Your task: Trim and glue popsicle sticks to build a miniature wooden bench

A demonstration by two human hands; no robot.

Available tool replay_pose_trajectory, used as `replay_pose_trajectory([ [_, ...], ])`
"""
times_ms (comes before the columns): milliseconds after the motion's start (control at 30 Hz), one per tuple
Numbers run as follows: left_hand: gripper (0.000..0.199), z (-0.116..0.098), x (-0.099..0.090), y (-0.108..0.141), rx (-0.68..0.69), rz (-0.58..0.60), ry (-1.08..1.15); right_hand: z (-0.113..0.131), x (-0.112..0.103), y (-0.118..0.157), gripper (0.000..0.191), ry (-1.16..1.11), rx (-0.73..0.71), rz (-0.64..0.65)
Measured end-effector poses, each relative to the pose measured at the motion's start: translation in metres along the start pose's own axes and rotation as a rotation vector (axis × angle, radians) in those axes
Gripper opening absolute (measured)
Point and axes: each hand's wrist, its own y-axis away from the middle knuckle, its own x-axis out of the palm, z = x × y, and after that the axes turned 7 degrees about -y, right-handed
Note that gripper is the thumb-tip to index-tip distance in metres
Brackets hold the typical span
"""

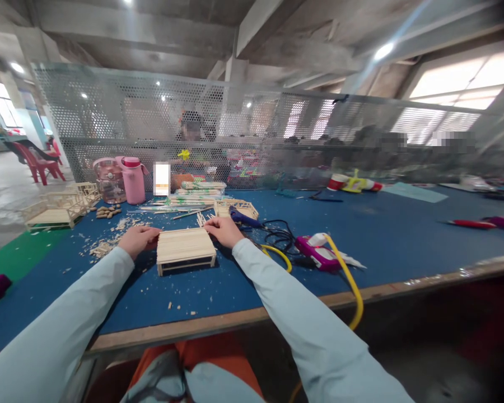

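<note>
Behind the slatted stand (185,245), green-marked packets (202,193), illegible

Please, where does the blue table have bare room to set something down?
Right of the purple plastic power box, up to the red pointed tool, the blue tabletop is largely bare. Crowded: beyond the pale wooden slatted model, with wrapped pale sticks and a blue pistol-shaped tool.

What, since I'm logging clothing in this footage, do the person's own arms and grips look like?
The left sleeve and right sleeve are long, pale blue and creased, reaching about to the wrists, with no visible print. The left grip and right grip are bare hands, without gloves; details like rings are too small to tell.
</note>
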Motion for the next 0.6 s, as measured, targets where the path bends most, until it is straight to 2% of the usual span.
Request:
replay_pose_trajectory([
  [333, 0.015, 0.0035, -0.001, -0.0031, 0.027, 0.007, -0.055, 0.0012, 0.0009, 0.0011, 0.011, 0.058, -0.039, 0.009],
  [600, 0.025, 0.0077, -0.0046, -0.0055, 0.147, -0.036, -0.296, 0.0032, 0.0012, 0.002, 0.012, 0.119, -0.097, -0.03],
])
